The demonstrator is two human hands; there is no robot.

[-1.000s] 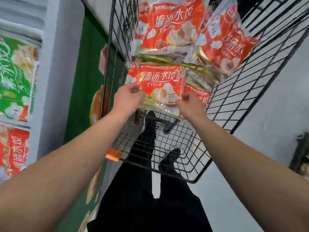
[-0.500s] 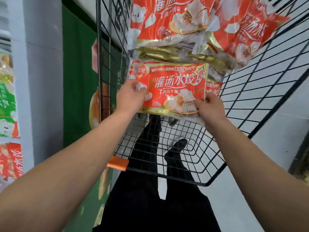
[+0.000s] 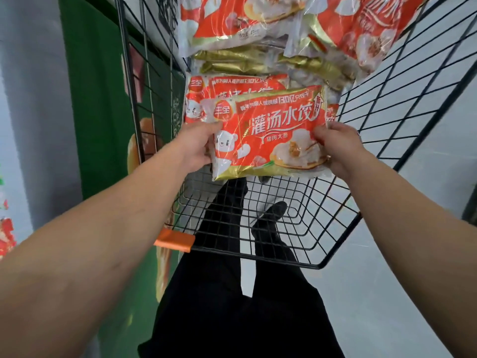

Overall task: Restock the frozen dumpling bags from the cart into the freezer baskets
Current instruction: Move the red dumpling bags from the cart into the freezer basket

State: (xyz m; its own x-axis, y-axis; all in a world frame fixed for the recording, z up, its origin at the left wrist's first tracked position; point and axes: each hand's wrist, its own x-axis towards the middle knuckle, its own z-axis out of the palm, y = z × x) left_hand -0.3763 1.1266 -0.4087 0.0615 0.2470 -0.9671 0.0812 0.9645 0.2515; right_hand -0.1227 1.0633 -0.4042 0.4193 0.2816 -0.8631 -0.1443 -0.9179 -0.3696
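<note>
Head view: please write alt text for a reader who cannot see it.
A person's left hand and right hand grip the two ends of a red dumpling bag, held above a black wire cart. More red bags lie piled farther along the cart.

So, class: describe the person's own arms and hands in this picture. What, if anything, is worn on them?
Both forearms are bare all the way to the picture's edge: no sleeves show. The left hand and right hand wear no gloves, and no rings, watch or wristband are visible. Below the arms the person wears black trousers and black shoes.
</note>
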